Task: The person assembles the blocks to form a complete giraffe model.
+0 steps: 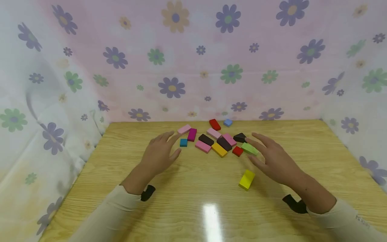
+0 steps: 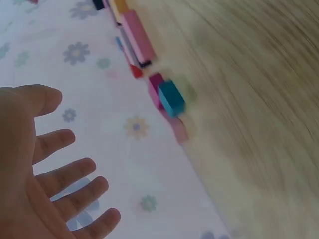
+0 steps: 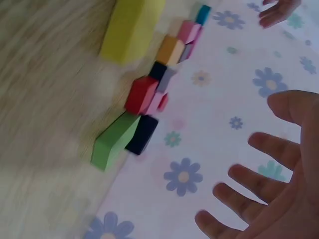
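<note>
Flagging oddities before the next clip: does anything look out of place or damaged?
Only the yellow block stands out, mildly: it lies alone in the head view's foreground, while the other blocks lie farther back. No damage shows.

The left hand (image 1: pixel 158 154) hovers well left of the yellow block (image 1: pixel 247 179) and a little beyond it, fingers (image 2: pixel 77 196) parted and nearly straight, thumb (image 2: pixel 46 99) set off from them; the right hand (image 1: pixel 276 163) hovers just right of that block and slightly beyond it, likewise spread and relaxed; the sleeved left forearm (image 1: pixel 104 211) and right forearm (image 1: pixel 335 216) slant inward from the block's near side
</note>
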A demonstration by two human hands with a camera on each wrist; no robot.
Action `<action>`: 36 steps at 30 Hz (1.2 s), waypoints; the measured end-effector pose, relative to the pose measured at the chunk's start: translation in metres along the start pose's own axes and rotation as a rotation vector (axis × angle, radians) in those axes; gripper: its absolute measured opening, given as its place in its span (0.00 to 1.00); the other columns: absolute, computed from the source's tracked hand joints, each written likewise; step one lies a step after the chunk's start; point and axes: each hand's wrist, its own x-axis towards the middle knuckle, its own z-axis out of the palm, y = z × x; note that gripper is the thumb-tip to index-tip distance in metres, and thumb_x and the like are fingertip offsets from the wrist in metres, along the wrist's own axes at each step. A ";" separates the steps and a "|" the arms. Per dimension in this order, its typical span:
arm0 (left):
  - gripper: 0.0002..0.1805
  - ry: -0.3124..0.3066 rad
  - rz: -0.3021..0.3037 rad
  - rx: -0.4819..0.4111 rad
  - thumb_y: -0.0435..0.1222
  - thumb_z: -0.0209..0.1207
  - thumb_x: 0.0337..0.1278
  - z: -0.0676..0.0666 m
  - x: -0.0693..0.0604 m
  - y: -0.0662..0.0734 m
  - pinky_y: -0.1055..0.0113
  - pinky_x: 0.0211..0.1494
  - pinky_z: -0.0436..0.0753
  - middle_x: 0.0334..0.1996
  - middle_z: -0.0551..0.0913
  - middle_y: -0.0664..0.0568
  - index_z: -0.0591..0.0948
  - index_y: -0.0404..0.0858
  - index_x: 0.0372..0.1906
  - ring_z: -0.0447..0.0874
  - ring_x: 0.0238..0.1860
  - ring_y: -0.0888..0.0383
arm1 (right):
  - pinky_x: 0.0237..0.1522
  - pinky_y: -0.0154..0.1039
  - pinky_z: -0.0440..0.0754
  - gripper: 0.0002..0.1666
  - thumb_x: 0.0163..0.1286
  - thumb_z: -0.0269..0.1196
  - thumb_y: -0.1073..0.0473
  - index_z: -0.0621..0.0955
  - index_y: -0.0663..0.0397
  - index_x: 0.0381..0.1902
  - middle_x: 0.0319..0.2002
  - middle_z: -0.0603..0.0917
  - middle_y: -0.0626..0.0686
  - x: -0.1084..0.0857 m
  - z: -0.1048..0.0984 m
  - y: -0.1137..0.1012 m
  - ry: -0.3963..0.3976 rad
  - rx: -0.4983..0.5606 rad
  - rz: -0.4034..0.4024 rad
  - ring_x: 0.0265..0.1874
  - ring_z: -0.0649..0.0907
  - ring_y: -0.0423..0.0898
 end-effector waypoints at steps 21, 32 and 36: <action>0.21 -0.137 0.080 -0.065 0.43 0.57 0.71 0.048 0.057 0.056 0.53 0.65 0.78 0.61 0.80 0.47 0.79 0.45 0.64 0.78 0.63 0.48 | 0.52 0.47 0.84 0.23 0.67 0.63 0.66 0.82 0.48 0.59 0.64 0.77 0.55 -0.015 0.030 -0.004 -0.314 0.219 -0.060 0.63 0.76 0.60; 0.22 -0.248 0.106 -0.045 0.41 0.54 0.73 0.056 0.062 0.063 0.51 0.70 0.73 0.67 0.75 0.46 0.76 0.44 0.68 0.72 0.69 0.46 | 0.57 0.56 0.80 0.27 0.57 0.61 0.73 0.85 0.45 0.53 0.60 0.79 0.55 -0.017 0.034 -0.001 -0.410 0.242 -0.073 0.60 0.78 0.57; 0.22 -0.256 0.114 -0.018 0.41 0.52 0.74 0.060 0.061 0.063 0.49 0.69 0.74 0.69 0.74 0.47 0.75 0.47 0.69 0.71 0.70 0.45 | 0.56 0.54 0.80 0.25 0.58 0.63 0.70 0.86 0.42 0.51 0.58 0.80 0.53 -0.018 0.035 0.000 -0.429 0.233 -0.074 0.58 0.79 0.55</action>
